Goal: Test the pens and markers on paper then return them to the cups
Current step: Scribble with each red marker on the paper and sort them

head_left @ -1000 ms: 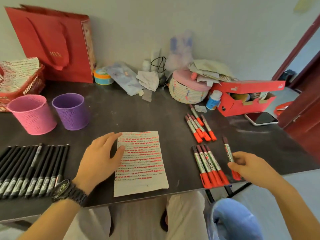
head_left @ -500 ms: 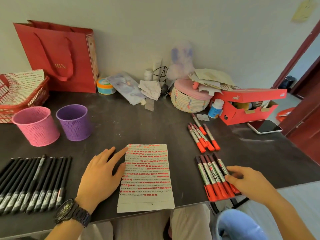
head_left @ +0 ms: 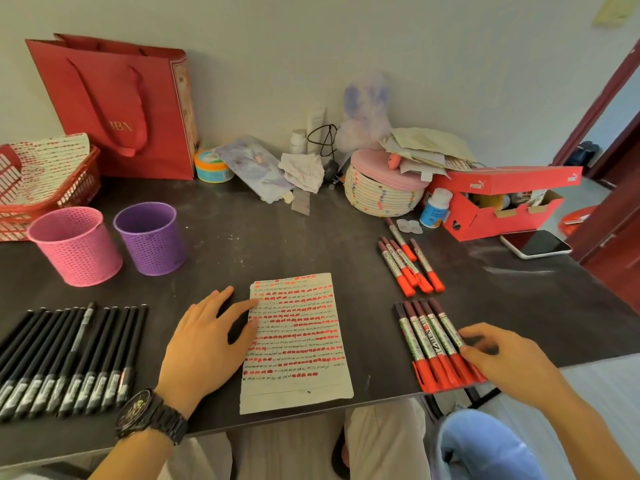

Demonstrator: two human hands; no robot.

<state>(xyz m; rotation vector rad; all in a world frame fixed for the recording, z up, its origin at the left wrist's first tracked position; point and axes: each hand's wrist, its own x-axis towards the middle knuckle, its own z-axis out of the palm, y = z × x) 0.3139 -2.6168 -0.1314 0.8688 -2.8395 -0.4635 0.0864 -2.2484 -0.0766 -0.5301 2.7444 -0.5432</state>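
Left hand (head_left: 207, 344) lies spread, fingertips on the paper (head_left: 301, 344); right hand (head_left: 505, 362) hides some caps of the red markers (head_left: 427, 341); pinching or merely touching, cannot tell.

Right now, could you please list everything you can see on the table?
paper: one, white with red marks, front centre.
near markers: about five, red-capped, front right.
far markers: about five, red-capped, behind those.
pens: over a dozen, black, front left row.
pink cup: one, pink, left.
purple cup: one, purple, beside it.
gift bag: one, red, back left.
red basket: one, red, far left.
woven box: one, cream, pink lid, back centre.
shoebox: one, red, back right.
phone: one, dark screen, beside shoebox.
left hand: one, flat, touching paper's left edge.
right hand: one, touching near markers.
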